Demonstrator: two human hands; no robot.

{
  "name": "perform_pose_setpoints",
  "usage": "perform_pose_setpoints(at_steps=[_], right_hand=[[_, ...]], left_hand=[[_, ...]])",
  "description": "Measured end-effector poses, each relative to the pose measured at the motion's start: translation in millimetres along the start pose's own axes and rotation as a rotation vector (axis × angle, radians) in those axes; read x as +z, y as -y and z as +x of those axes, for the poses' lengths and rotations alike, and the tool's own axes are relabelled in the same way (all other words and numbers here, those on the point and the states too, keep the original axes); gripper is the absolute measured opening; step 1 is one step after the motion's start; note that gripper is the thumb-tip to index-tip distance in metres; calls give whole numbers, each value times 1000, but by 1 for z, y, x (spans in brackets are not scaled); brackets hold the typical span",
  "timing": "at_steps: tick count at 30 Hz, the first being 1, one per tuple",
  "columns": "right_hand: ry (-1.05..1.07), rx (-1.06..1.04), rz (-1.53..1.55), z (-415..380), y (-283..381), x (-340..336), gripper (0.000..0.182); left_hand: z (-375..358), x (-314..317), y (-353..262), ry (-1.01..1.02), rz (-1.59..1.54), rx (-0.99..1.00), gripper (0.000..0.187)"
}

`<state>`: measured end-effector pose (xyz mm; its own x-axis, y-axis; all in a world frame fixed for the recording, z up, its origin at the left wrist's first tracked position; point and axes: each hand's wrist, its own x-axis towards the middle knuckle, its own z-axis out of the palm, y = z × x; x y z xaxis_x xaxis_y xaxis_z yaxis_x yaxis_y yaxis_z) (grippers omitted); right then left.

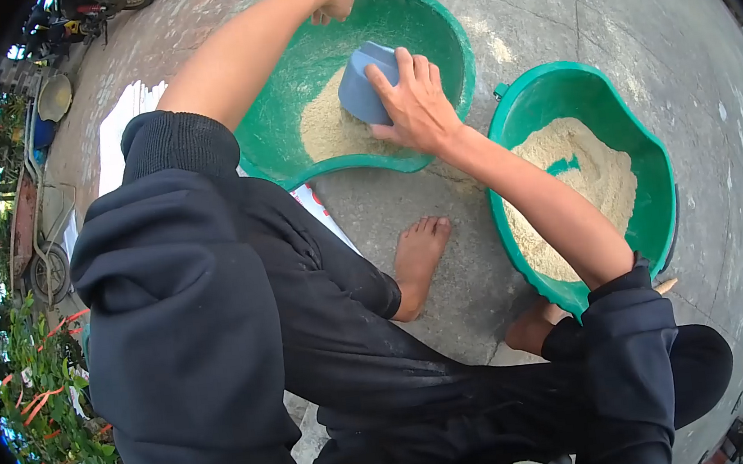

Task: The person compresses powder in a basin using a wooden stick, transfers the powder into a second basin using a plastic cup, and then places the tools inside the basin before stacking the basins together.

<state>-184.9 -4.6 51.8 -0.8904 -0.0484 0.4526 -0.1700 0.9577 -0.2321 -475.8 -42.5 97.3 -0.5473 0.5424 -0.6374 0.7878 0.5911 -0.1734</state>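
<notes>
My right hand (pixel 417 105) is wrapped round a blue-grey plastic scoop (pixel 363 88), thumb below and fingers over its side. The scoop is tilted, its lower end down at the pale, flour-like meal (pixel 322 128) in a green plastic tub (pixel 441 30). My left hand (pixel 335 2) is at the far rim of this tub, fingers curled closed over the edge. Under my right forearm stands a second green tub (pixel 653 157), with more of the pale meal (pixel 605 167) in it; a bare patch of its green bottom shows through.
My bare foot (pixel 420 263) rests on the concrete floor (pixel 538 6) between the tubs. White sheets (pixel 128 113) lie left of the first tub. Farther left are a cart (pixel 26 223), a leafy plant (pixel 55 410) and a motorbike (pixel 81 9).
</notes>
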Motion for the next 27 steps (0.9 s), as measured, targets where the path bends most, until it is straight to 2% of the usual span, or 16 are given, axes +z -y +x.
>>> perform_pose_setpoints(at_steps=[2,4,7,10,11,13,14,16,17,18,19,21,23,24,26,27], right_hand=[[-134,-144,-133,9,-4,-8,88],[-159,-219,-193,19,-6,-17,89],[-43,-406,-269,24,-16,-27,86],[-113,-224,-303,16,-28,-38,87],[-117,-232,-311,10,-35,-45,88],[31,-288,-324,-5,-54,-74,89],[102,-249,-297,-14,-65,-91,91],[-44,-239,-290,-38,-100,-128,92],[-96,-180,-267,-51,-116,-149,88],[-89,-93,-248,-64,-128,-172,83],[-60,-6,-258,-81,-139,-195,77],[-7,97,-310,-120,-160,-230,78],[152,173,-399,-160,-169,-260,79],[237,213,-443,-181,-172,-269,77],[341,311,-462,-219,-166,-278,80],[364,323,-464,-235,-164,-277,84]], left_hand=[[2,1,-3,19,16,-4,37],[8,2,-7,15,24,-7,37],[13,-25,-26,-43,63,-2,36],[10,-38,-51,-81,92,75,35],[8,-40,-58,-89,97,99,35],[23,-46,-76,-159,223,202,33],[25,-43,-84,-257,176,268,33],[14,-39,-107,-450,100,409,32],[-24,-37,-126,-520,42,412,31],[-18,-33,-135,-527,59,478,29],[-21,-29,-151,-540,69,499,29],[-33,-18,-182,-533,84,543,31],[-33,-3,-212,-578,-29,636,34],[-31,8,-224,-701,-28,724,37],[-49,10,-255,-675,6,748,43],[-48,13,-265,-730,42,811,46]])
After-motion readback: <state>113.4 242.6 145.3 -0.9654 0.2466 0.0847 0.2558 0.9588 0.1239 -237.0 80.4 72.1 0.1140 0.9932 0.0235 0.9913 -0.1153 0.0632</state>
